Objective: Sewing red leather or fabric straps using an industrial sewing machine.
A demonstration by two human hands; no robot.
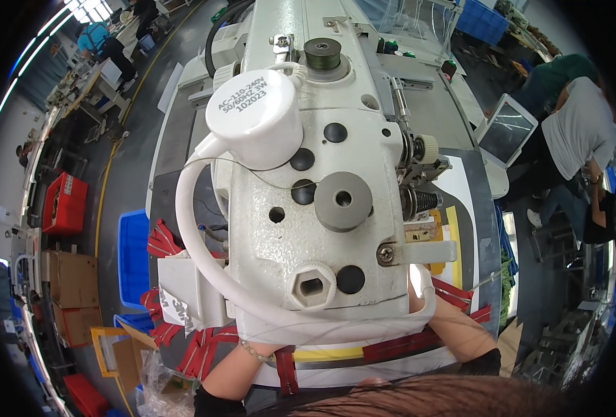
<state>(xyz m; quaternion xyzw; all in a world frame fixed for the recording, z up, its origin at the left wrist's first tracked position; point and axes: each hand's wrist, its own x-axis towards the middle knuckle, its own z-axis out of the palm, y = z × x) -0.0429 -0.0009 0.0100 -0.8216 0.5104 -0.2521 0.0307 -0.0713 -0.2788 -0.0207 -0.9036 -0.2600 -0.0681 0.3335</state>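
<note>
A large white industrial sewing machine head [252, 229] fills the middle and hides most of both hands. My left hand [265, 347], with a bracelet at the wrist, reaches under its near left side; the fingers are out of sight. On the other side my right hand [419, 300] goes in beneath the lamp's white bent arm [419, 321], fingers likewise hidden. Between my forearms a dark red zipper strip [400, 345] lies beside a yellow strip [329, 354] on a white surface. Another short red zipper piece [286, 372] hangs next to my left wrist.
More red zippers [198, 353] lie at the machine's left, near a blue bin [133, 260]. A thread spool [322, 54] sits on top of the machine. Cardboard boxes [73, 285] and a red crate [65, 203] stand farther left. To the right, a person [582, 128] is beside a screen [508, 130].
</note>
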